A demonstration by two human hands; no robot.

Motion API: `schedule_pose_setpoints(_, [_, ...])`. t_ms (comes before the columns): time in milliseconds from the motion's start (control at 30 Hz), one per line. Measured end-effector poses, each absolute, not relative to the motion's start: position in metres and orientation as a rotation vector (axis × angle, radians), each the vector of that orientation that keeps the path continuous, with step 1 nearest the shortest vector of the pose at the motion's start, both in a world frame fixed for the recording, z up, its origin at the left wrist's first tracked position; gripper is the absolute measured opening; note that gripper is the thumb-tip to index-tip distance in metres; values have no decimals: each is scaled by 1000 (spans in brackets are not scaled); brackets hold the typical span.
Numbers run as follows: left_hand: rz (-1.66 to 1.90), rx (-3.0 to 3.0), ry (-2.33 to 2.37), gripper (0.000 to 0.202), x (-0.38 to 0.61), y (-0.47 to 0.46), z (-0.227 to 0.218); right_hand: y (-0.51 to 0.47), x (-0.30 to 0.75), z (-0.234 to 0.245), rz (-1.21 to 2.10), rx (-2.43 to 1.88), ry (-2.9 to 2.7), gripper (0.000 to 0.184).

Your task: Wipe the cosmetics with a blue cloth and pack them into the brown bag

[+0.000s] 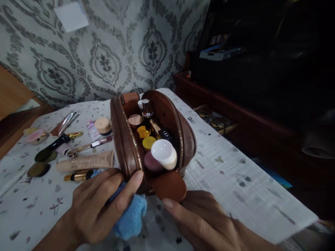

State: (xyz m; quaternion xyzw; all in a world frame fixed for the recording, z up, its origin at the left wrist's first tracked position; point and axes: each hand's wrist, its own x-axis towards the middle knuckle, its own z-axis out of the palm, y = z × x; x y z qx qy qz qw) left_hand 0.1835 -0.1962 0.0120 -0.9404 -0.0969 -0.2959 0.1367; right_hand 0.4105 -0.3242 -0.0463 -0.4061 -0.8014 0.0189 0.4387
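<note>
A brown makeup bag (119, 132) stands unzipped on the table, its top gaping wide. Inside are a white-capped bottle (164, 153), a yellow lid (149, 143), a compact (135, 120), a silver-capped bottle (147, 108) and other cosmetics. My left hand (98, 205) is closed around a blue cloth (132, 216), its thumb resting on the bag's near left zipper edge. My right hand (206, 219) grips the brown end flap (169, 186) at the bag's near end, thumb on top and fingers underneath, partly hidden.
Left of the bag lie a beige tube (85, 162), a gold-and-black tube (78, 175), makeup brushes (39, 169), a round jar (103, 125) and a pink compact (36, 136). Patterned wallpaper (104, 62) rises behind. The table edge (261, 164) runs along the right, beside dark furniture.
</note>
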Motion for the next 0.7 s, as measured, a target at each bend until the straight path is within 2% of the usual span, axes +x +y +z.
schedule_pose_setpoints(233, [-899,-2703,-226,44,169,-185,-1,-321,396,-37,-16,-1093,-2060,69])
schedule_pose_setpoints(500, [-638,-2750,-667,36,123,-153,-29,-299,355,-35,-14,-1079,-2251,34])
schedule_pose_setpoints(633, [-702,-2724,-910,25,114,-139,-35,-281,323,-29,235,-1211,-2315,24])
schedule_pose_setpoints(700, [-715,-2693,-995,27,111,-132,-38,-268,305,-28,353,-1282,-2247,23])
